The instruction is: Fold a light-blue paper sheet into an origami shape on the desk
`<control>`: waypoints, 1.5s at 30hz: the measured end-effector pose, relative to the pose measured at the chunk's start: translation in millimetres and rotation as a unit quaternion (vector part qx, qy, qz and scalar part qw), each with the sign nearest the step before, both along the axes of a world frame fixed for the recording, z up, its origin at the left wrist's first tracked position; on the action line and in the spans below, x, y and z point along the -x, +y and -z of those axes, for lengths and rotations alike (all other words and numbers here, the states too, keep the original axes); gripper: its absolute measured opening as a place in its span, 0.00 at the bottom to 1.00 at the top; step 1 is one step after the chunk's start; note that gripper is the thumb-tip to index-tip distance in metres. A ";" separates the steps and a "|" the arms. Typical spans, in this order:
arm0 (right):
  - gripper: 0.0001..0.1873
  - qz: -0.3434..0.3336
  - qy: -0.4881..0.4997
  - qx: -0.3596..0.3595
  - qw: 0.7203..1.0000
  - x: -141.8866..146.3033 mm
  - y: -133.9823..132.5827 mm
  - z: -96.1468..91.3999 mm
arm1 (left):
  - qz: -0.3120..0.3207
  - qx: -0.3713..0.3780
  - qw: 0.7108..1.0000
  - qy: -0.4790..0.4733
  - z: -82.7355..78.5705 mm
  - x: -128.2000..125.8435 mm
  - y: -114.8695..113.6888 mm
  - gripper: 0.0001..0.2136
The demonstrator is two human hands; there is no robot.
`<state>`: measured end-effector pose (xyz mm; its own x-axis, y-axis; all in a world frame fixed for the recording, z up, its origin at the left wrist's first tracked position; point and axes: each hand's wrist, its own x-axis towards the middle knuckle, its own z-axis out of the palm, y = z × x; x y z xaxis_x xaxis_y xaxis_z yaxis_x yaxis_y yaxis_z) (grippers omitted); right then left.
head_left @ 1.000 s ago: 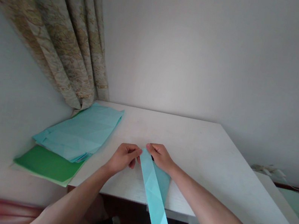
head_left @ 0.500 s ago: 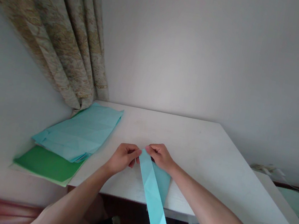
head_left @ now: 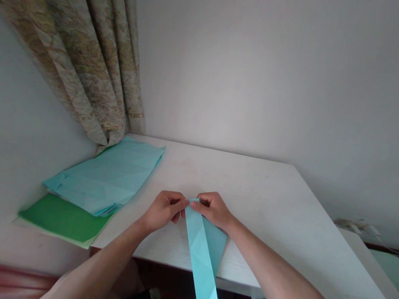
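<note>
Head view: a folded strip of pale blue paper (head_left: 202, 257) extends from the hands toward 6 o'clock, crossing the near edge of a white table (head_left: 250, 188) and overhanging a dark floor (head_left: 183, 290). A darker flap of blue paper (head_left: 217, 247) lies under the strip's right side, on the tabletop.

Hand state: the left hand (head_left: 163, 211) is curled, with its fingertips closed against the strip's upper end. The right hand (head_left: 212, 209) is also curled, with its fingers closed over that same end. The two hands meet there in a pinch, and the exact finger contact is partly hidden.

Handling: the paper is judged light, thin and soft. The creases should give slight stiffness along the fold lines, but the unsupported end may droop or flex. The smooth surface may slip between dry fingertips, and repeated working may weaken the creases. The preferred hold is a thumb-and-finger pinch on opposite faces near the folded end, with the strip laid flat on the table whenever firm support is required.

Surroundings, taken from the hands: a stack of creased pale blue paper (head_left: 103, 174) lies at 10 o'clock, resting on a green sheet (head_left: 61, 218) that extends toward 8 o'clock. A patterned curtain (head_left: 88, 39) hangs at 11 o'clock. A white cable (head_left: 355, 226) lies at 3 o'clock.
</note>
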<state>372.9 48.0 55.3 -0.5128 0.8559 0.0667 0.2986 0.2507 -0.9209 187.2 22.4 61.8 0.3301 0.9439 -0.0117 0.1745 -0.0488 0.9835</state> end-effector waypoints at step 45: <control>0.26 0.398 0.120 -0.103 0.904 -19.0 30.6 4.3 | 0.205 0.048 0.969 0.127 -12.8 11.9 -11.3 0.20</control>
